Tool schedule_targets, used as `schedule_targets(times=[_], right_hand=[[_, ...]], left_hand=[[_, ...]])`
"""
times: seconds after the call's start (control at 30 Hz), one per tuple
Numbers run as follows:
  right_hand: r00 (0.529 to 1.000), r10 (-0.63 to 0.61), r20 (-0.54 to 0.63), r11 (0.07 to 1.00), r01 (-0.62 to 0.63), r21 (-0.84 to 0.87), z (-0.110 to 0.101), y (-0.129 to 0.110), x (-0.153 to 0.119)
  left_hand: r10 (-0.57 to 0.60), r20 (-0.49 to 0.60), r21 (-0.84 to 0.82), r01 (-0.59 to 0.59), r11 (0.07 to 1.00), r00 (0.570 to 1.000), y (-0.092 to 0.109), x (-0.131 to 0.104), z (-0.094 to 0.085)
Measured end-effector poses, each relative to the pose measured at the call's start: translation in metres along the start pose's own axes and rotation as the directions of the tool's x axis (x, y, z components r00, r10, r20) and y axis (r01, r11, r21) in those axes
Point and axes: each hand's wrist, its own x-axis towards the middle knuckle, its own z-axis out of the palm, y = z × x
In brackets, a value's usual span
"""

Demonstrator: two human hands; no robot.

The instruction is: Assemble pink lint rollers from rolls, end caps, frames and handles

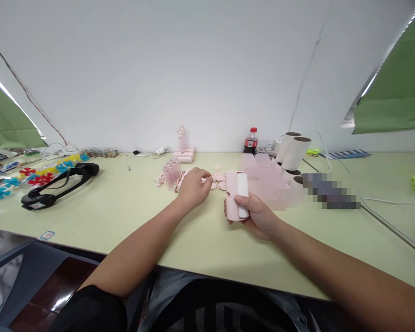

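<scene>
My right hand (257, 214) grips a pink plastic lint roller case (232, 198), held upright above the table with a white roll (242, 189) showing in its side. My left hand (194, 188) reaches over a scatter of thin pink discs (220, 178); its fingers are bent, with thumb and index apart, and I see nothing between them. Left of that hand stands a cluster of translucent pink tubes (172, 173) with cord-like loops. Translucent pink plastic pieces (268, 184) are heaped right of the case.
White paper rolls (296, 154) stand at the right, near a blurred dark object (330, 191). A cola bottle (251, 140) and pink cases (184, 155) stand by the wall. On the left lie a black headset-like frame (60, 184) and coloured plastic flowers (41, 177). Cables cross the right side.
</scene>
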Motion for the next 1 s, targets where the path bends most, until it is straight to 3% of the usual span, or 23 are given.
schedule_targets(times=[0.1,0.2,0.33,0.4,0.47,0.6,0.73,0.87,1.0], right_hand=[[0.999,0.004,-0.037,1.0,-0.004,-0.004,0.0,0.001,0.001],[0.999,0.009,-0.035,1.0,-0.01,-0.014,0.0,0.001,0.001],[0.999,0.002,-0.037,0.999,-0.003,-0.032,-0.001,0.003,0.0],[0.999,0.001,-0.036,0.999,-0.002,-0.041,-0.002,0.003,0.0],[0.999,-0.003,-0.037,0.999,0.001,-0.047,-0.003,0.003,0.0],[0.998,-0.002,-0.056,0.999,-0.001,-0.054,-0.002,0.003,0.001],[0.997,0.001,-0.082,0.998,-0.006,-0.065,0.001,0.002,0.001],[0.995,0.01,-0.103,0.997,-0.018,-0.074,0.003,0.001,0.0],[0.995,0.013,-0.097,0.996,-0.021,-0.081,0.002,0.002,0.0]], left_hand=[[-0.064,-0.174,0.104,0.083,0.991,0.983,-0.007,0.011,-0.024],[-0.231,-0.296,0.247,0.308,0.919,0.927,-0.019,0.022,-0.061],[-0.559,-0.145,0.395,0.566,0.723,0.816,-0.04,0.029,-0.097],[-0.646,-0.051,0.441,0.597,0.67,0.762,-0.048,0.029,-0.101],[-0.675,0.014,0.47,0.591,0.656,0.737,-0.053,0.03,-0.099],[-0.668,0.021,0.484,0.577,0.658,0.744,-0.054,0.03,-0.095],[-0.651,-0.024,0.475,0.582,0.66,0.758,-0.051,0.03,-0.102],[-0.607,-0.136,0.427,0.599,0.677,0.783,-0.043,0.027,-0.116],[-0.469,-0.287,0.261,0.539,0.801,0.836,-0.04,0.023,-0.122]])
